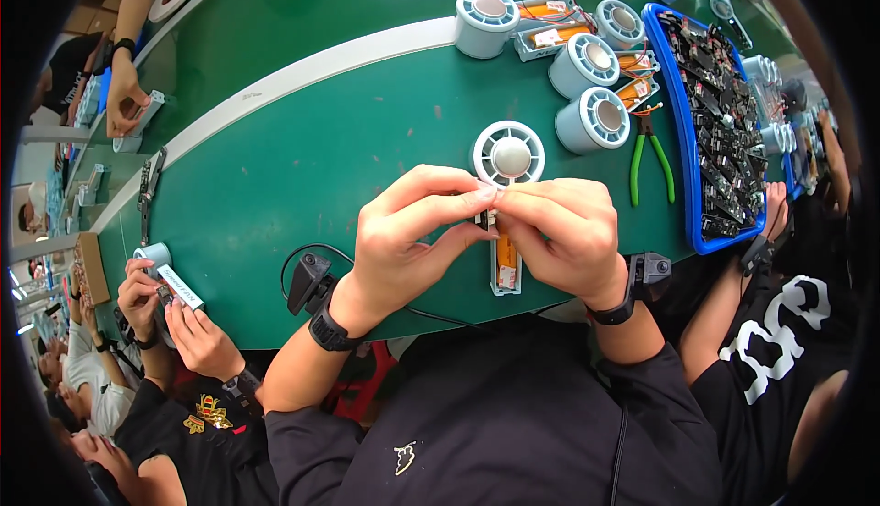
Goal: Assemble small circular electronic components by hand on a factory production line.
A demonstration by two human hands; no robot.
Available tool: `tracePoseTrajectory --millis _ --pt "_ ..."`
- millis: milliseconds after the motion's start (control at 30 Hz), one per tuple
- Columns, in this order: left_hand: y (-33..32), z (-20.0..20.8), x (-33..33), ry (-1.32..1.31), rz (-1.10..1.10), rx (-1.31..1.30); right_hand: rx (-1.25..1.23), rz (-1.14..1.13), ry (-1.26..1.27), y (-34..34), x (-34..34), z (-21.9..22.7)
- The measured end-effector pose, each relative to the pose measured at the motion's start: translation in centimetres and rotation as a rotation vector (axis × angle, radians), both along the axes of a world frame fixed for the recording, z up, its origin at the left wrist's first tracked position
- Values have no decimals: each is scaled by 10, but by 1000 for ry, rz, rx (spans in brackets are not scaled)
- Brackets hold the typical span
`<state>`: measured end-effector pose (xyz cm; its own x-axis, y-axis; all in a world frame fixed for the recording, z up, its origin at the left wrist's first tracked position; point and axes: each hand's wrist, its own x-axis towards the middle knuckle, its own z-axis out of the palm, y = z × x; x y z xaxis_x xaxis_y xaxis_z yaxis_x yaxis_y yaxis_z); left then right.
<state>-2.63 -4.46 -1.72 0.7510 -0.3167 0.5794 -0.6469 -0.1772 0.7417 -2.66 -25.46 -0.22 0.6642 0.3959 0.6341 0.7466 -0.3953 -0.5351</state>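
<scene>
My left hand [408,226] and my right hand [568,231] meet fingertip to fingertip over a small handheld fan. Its round, pale blue head [510,157] with a silver centre lies just beyond my fingers. Toward me runs its open handle, with an orange battery cell [506,263] inside. A small dark circuit board [483,219] shows between my left thumb and fingers. My right thumb and fingers are pinched close beside it, over the handle; whatever they hold is hidden. The joint between head and handle is mostly covered by my hands.
Several similar fans [587,63] with open handles and wires stand at the far right. Nearby lie green-handled pliers [653,162]. A blue tray [680,144] of circuit boards stands to the right. A co-worker's hands [203,346] hold a fan at the left; another person sits at right.
</scene>
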Motion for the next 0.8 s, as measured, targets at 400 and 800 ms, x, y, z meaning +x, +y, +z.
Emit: tracePoseTrajectory --millis 400,800 --pt "-11 -6 -10 -205 158 -4 280 -81 332 23 -28 -3" --pt "-2 2 -12 -122 245 86 682 -31 802 13 -40 -2"
